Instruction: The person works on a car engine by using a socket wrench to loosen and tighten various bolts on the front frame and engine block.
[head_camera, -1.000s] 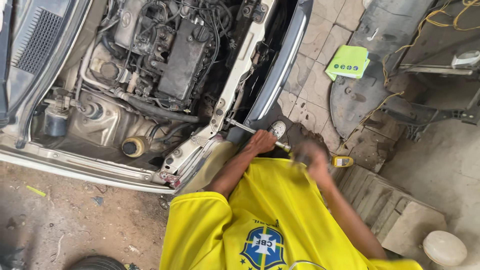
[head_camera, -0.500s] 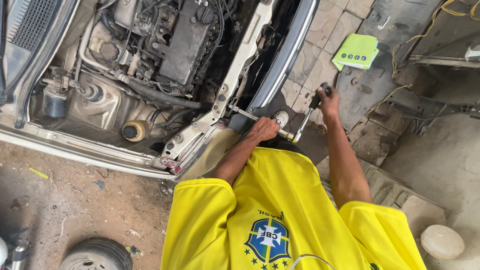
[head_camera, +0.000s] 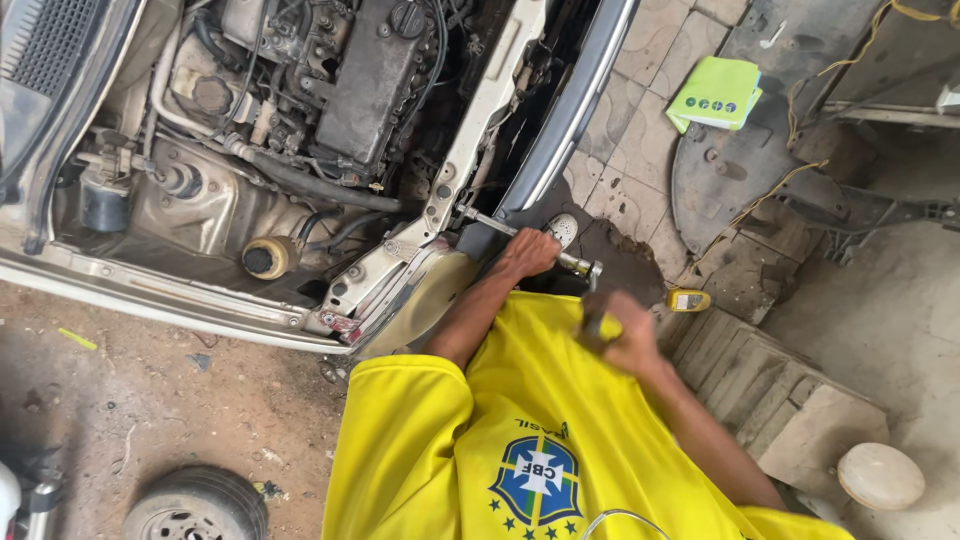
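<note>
Gripping ratchet extension (head_camera: 490, 223) w/ left hand (head_camera: 528, 252), right hand (head_camera: 618, 333) fisted on ratchet handle (head_camera: 594, 300)

green booklet (head_camera: 717, 92) on tiles | wheel (head_camera: 196, 503) on dirt | yellow cap (head_camera: 264, 258) in engine bay

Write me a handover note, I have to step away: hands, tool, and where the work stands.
Left hand: closed around the extension bar, close to the car's front panel.
Right hand: grip on the ratchet handle, blurred.
Done or left: the bar's tip sits at the panel's lower end. The fastener is hidden, so tight or loose cannot be told.
</note>
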